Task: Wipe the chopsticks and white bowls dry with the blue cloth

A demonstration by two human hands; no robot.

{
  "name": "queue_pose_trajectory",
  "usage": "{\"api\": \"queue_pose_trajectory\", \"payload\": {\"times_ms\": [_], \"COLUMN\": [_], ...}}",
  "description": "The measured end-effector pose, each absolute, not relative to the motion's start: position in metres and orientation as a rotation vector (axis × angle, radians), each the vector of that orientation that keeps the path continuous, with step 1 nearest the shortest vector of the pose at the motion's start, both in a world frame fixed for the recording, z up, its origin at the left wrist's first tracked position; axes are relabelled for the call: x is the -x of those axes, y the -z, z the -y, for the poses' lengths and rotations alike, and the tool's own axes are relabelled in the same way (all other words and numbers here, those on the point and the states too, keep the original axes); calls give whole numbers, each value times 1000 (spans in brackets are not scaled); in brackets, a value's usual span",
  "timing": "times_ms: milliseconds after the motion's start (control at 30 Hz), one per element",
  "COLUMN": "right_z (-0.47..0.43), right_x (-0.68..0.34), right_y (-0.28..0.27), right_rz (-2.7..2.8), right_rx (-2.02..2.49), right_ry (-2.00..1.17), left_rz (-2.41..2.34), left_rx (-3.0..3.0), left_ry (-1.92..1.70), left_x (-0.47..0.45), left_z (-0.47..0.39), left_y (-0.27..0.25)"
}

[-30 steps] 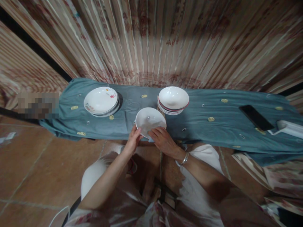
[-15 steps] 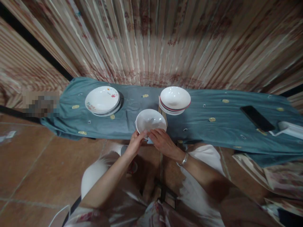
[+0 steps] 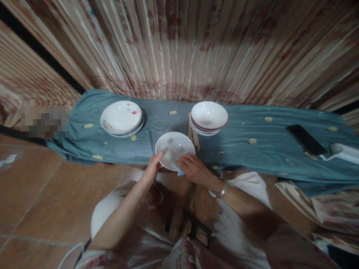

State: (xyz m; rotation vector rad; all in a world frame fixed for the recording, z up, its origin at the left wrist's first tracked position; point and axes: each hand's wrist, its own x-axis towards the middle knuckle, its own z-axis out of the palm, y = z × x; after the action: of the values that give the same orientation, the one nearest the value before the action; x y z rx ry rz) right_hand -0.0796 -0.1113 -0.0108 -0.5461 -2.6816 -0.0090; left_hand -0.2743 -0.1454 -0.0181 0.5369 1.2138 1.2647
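A white bowl [image 3: 174, 145] is tilted toward me at the table's front edge. My left hand [image 3: 153, 165] grips its left rim, thumb on the inside and fingers hidden beneath. At the bowl's lower right rim, my right hand [image 3: 195, 170] is closed on a light blue cloth [image 3: 180, 170], pressing it against the bowl. Several wooden chopsticks [image 3: 194, 138] lie just right of the bowl. Beyond them stands a stack of white bowls [image 3: 209, 114], one with a red rim.
A stack of plates [image 3: 121, 116] with floral decoration stands on the left of the teal tablecloth [image 3: 157, 116]. On the right lie a black phone [image 3: 305, 139] and a white object [image 3: 346, 152] of unclear kind. A pleated curtain [image 3: 179, 52] hangs behind the table.
The bowl has shifted slightly left and toward me. My left hand has moved left along its rim, away from my right hand. More of the blue cloth and the chopsticks shows.
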Motion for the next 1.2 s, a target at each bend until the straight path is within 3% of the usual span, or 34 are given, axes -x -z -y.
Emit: {"api": "queue_pose_trajectory", "payload": {"times_ms": [667, 1200], "right_z": [112, 81], "right_x": [68, 51], "right_y": [4, 16], "right_rz": [2595, 2338], "right_rx": [602, 1028], "right_ry": [-70, -292], "left_rz": [-1127, -1178], "left_rx": [-574, -583], "left_ry": [-1351, -1302], "left_x": [262, 267], "left_z": [145, 146], "left_y": [21, 33]}}
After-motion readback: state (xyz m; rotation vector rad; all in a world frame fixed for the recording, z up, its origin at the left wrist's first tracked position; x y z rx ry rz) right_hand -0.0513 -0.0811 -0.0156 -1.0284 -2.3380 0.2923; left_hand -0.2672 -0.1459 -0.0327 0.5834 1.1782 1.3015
